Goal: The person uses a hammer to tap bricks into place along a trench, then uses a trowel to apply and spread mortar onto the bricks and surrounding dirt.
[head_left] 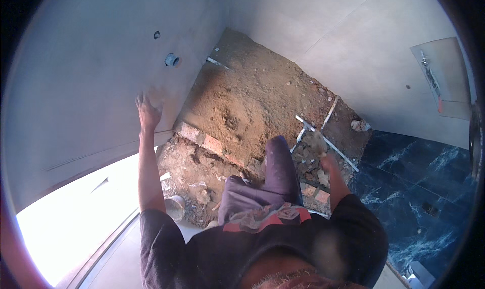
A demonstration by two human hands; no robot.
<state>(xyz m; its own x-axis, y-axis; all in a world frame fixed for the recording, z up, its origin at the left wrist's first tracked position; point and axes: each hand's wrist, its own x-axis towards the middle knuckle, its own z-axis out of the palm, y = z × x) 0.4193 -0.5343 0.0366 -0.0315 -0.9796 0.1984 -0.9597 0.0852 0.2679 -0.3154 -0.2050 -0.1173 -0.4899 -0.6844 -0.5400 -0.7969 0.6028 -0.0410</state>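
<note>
**Dark shirt (pixel 202 253) nearest, left hand (pixel 148 114) at the wall, right hand (pixel 330 163) by the pipe**

Head view, the only one. Shirt front fills the near edge, a red-and-grey print (pixel 268 219) across it. Purple-grey trousers (pixel 283 170) beyond, one knee well forward over broken ground.

Left hand up at the left wall (pixel 101 102), fingers somewhat spread, nothing in them; palm contact likely, not certain. A pipe socket (pixel 172 60) sits in that wall, farther off.

Right hand just beside the long white pipe (pixel 333 146), which lies aslant at right of centre, with a short branch toward the knee. Blurred tan shape (pixel 318 141) at the fingers; cannot tell whether they pinch it, or are spread or pressed together.

Far side: loose sandy soil (pixel 252 99), edged on the near left by a brick row (pixel 204 139). Blue marbled tiles (pixel 414 173) to the right.

Handling, my judgement: use the left hand as a light steady, palm flat. Feet on firm soil, clear of the brick edge. Work the right hand slowly beside the pipe; avoid leaning on the branch, and brush grit from joints.

Writing: none legible. No brand made out on shirt, pipe or walls.
</note>
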